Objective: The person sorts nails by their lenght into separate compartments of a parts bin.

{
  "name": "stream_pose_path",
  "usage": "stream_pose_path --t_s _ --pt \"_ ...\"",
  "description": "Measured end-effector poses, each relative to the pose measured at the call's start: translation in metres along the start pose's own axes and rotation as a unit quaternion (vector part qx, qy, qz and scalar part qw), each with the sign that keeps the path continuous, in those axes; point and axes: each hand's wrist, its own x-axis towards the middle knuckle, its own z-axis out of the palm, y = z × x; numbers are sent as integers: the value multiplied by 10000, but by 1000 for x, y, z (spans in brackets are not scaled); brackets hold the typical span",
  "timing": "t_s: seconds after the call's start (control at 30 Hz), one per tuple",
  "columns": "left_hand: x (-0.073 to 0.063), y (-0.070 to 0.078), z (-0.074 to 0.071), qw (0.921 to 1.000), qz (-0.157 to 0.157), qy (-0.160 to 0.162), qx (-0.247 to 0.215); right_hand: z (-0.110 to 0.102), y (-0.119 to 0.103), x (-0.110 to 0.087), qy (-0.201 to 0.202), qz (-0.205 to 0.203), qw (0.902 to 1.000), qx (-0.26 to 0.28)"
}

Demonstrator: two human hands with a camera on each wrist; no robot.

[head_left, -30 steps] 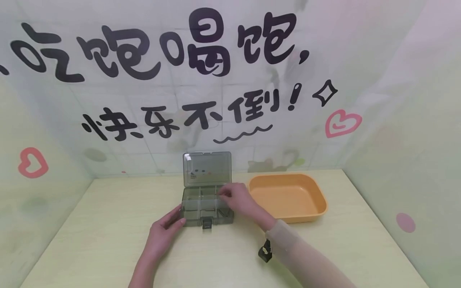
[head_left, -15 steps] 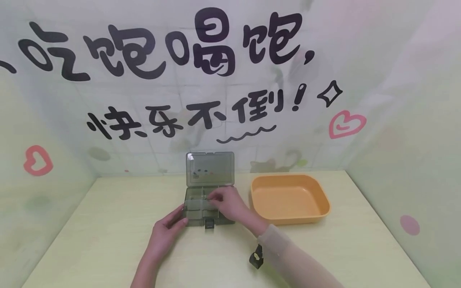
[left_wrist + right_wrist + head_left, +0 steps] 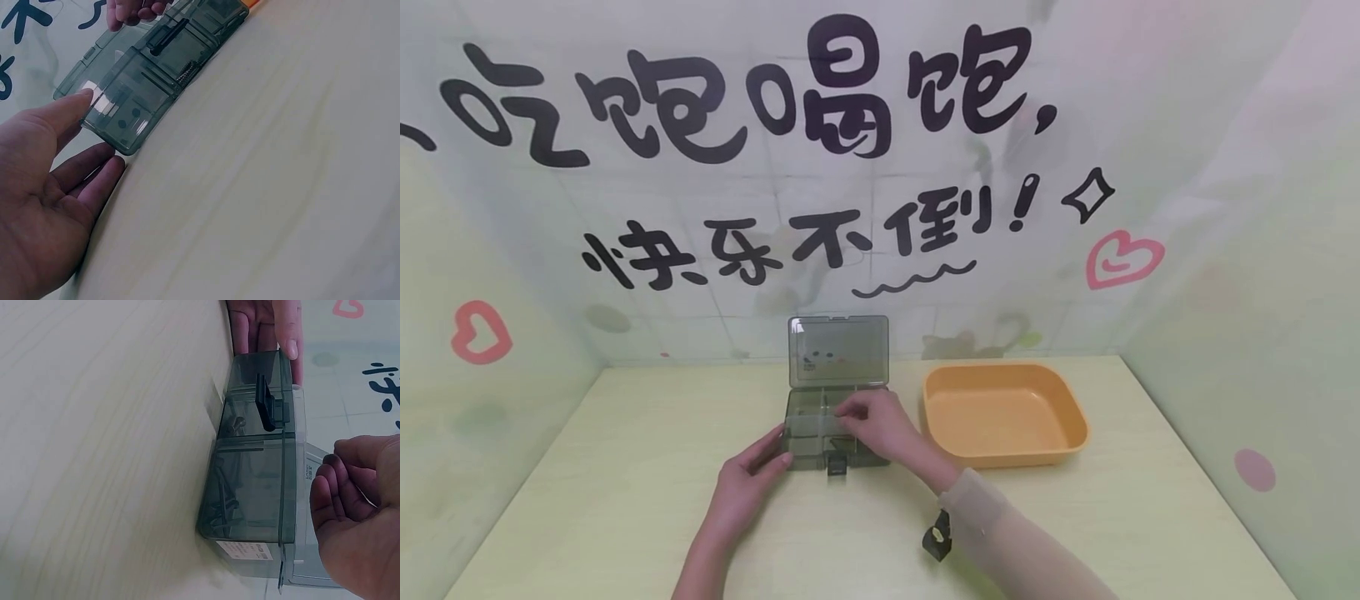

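Observation:
A translucent grey compartment box (image 3: 803, 448) stands on the table with its lid (image 3: 838, 350) raised at the back. My left hand (image 3: 741, 492) grips its left end, thumb at the top edge and fingers at the lower corner in the left wrist view. Over the middle compartments is my right hand (image 3: 880, 425), fingers curled and thumb tip against the index finger. Nothing shows between these tips. Through the front wall, the right wrist view shows several metal screws (image 3: 222, 503) in the box. A threaded screw (image 3: 186, 72) also appears in the left wrist view.
An orange tray (image 3: 1078, 433) stands right of the box. The box's black front latch (image 3: 837, 463) hangs open. A small black piece (image 3: 937, 537) is beside the right sleeve cuff (image 3: 973, 500). A printed wall (image 3: 722, 325) rises behind the table.
My right hand has shifted left, from the right-hand compartments to the middle of the box, and then stayed about still. My left hand keeps its place at the left end.

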Motion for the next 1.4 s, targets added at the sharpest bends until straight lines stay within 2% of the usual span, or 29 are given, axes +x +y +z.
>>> stream_pose_path --t_s 0.5,0.67,0.83,1.03,1.17,1.4 --pt "0 1 1 10000 -3 8 -2 -3 4 -3 1 30 9999 114" --pt "-1 3 -1 10000 -24 -20 44 -15 8 -7 73 -105 9998 141" --pt "-2 7 -2 9998 86 -19 170 -31 14 -8 250 -149 9995 121" --pt "-3 19 -12 9991 245 22 344 -46 19 -7 388 -63 9990 229" --pt "5 29 -19 9984 355 14 450 -55 20 -5 535 54 9976 439" --pt "32 47 -25 9969 523 -59 583 -68 27 7 733 401 9949 562"
